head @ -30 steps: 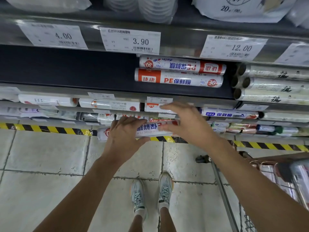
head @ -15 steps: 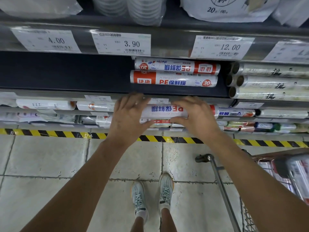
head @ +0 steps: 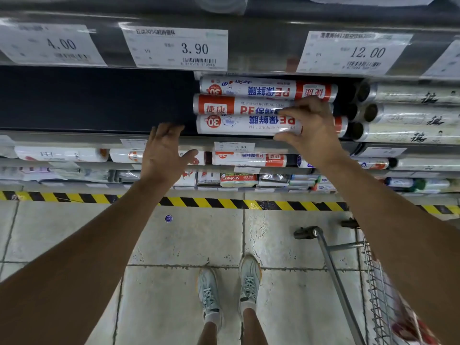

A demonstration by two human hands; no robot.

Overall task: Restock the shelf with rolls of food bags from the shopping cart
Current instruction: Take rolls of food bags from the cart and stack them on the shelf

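Step in hand: judged to be seating the front roll (head: 249, 124) on the shelf (head: 74, 136), ahead of the two matching rolls (head: 249, 98) already there.
Doing it well: the roll wanted nudging back until it lay snug and parallel against the one behind, clear of the front edge so it could not roll off; only then should the grip loosen, since a round, slick wrapper would probably slide.
Right hand: the right hand (head: 312, 131) gripped that roll near its right end, fingers curled over the top and thumb tucked beneath.
Left hand: the left hand (head: 164, 155) was spread, palm down, holding nothing.
Roll against hands: it lay lengthwise along the shelf's front edge, right of the middle; its left end sat just beside the left hand's fingertips but apart from them.
Right end of shelf: clear-wrapped rolls (head: 410, 115) were stacked just beside it.
Supply: the shopping cart (head: 333, 270) stood below, at the person's right.
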